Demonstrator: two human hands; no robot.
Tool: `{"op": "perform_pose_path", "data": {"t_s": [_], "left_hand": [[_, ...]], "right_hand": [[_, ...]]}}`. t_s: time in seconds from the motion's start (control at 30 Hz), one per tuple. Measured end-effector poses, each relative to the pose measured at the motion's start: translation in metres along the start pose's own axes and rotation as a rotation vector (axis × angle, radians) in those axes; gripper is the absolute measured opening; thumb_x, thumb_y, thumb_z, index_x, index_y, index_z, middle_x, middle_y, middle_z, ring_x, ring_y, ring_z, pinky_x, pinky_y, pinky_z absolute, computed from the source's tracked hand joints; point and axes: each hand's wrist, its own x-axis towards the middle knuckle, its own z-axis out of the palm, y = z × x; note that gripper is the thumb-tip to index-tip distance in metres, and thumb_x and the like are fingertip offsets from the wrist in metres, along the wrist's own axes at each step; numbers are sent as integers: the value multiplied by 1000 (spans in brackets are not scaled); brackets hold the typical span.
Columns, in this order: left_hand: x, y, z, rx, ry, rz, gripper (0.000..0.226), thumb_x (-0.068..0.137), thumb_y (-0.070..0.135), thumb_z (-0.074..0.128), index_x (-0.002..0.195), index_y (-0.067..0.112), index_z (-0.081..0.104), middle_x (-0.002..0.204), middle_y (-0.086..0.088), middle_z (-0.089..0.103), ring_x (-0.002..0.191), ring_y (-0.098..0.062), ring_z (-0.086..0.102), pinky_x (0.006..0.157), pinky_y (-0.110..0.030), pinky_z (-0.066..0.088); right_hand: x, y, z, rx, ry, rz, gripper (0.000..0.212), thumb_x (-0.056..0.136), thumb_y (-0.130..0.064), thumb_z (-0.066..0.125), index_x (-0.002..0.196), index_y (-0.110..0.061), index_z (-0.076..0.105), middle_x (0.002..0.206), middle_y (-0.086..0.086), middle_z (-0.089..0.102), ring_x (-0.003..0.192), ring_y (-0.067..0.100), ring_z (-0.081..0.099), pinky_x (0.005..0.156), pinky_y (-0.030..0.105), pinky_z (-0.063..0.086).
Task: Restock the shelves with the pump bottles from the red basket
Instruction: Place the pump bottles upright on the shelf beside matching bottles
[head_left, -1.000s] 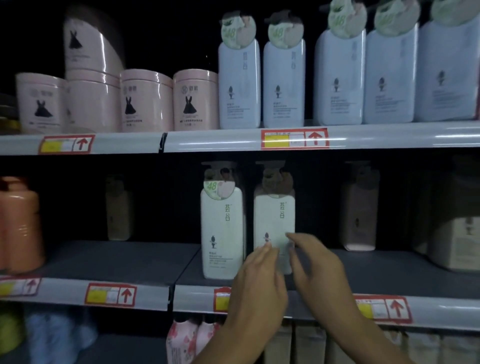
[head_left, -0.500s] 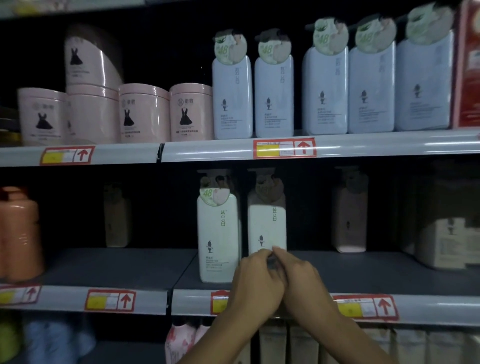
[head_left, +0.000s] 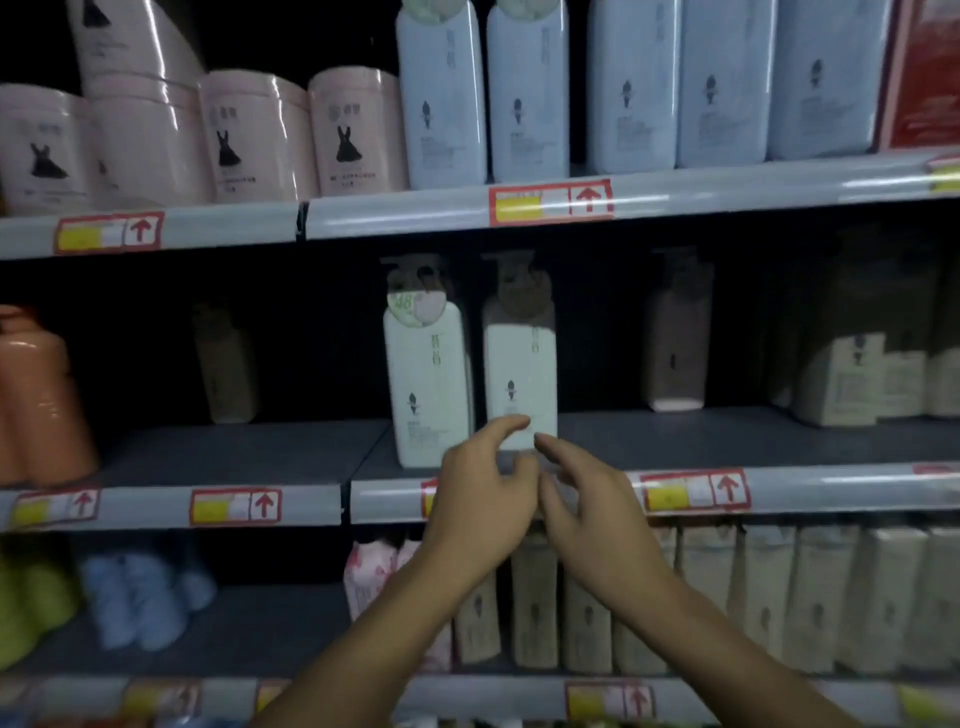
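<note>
At mid shelf front edge, 2 white pump bottles stand upright, side by side; right bottle sits just behind your hands; your left hand & right hand hover w/ fingers loosely spread, gripping nothing; left fingertips overlap its base.

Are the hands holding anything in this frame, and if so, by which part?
Nothing is clearly held. The left hand and right hand hover, fingers loosely curled, before the base of the right white pump bottle.
</note>
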Motion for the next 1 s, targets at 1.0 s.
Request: {"op": "perform_pose_path", "data": {"t_s": [1.0], "left_hand": [[-308,-205,36,63,-779,-670,42,89,19,75,130,18,64,122,3,67,109,-9,65,97,-23,52]], "right_hand": [[-338,106,66,-482,-887,512,21,97,-21,53,86,-8,66,92,18,73,86,39,68,65,35,43]]}}
